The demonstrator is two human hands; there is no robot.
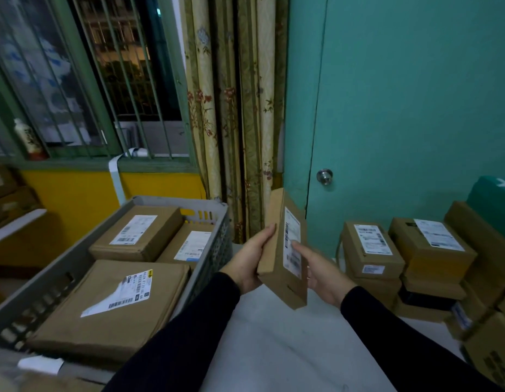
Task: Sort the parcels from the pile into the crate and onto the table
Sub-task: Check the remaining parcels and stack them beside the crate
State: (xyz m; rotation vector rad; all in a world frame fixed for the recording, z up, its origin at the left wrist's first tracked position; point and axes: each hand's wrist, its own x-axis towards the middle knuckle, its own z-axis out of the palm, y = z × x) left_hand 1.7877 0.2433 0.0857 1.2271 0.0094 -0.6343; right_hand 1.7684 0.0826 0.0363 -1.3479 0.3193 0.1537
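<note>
I hold a slim brown cardboard parcel (pixel 276 267) up on its edge above the white table (pixel 274 349), its white shipping label facing right. My left hand (pixel 250 261) grips its left side, thumb on the upper edge. My right hand (pixel 320 271) holds the right face, thumb pressed on the label. To the left stands a grey slatted crate (pixel 214 247) holding three labelled brown parcels, the largest (pixel 110 304) nearest me. At the right, the pile of stacked brown parcels (pixel 432 250) sits on the table.
A teal door with a round knob (pixel 325 176) stands behind the table. Floral curtains (pixel 234 108) hang in the middle, beside a barred window. More boxes sit on a shelf (pixel 10 199) at the far left. A teal box (pixel 494 199) tops the pile.
</note>
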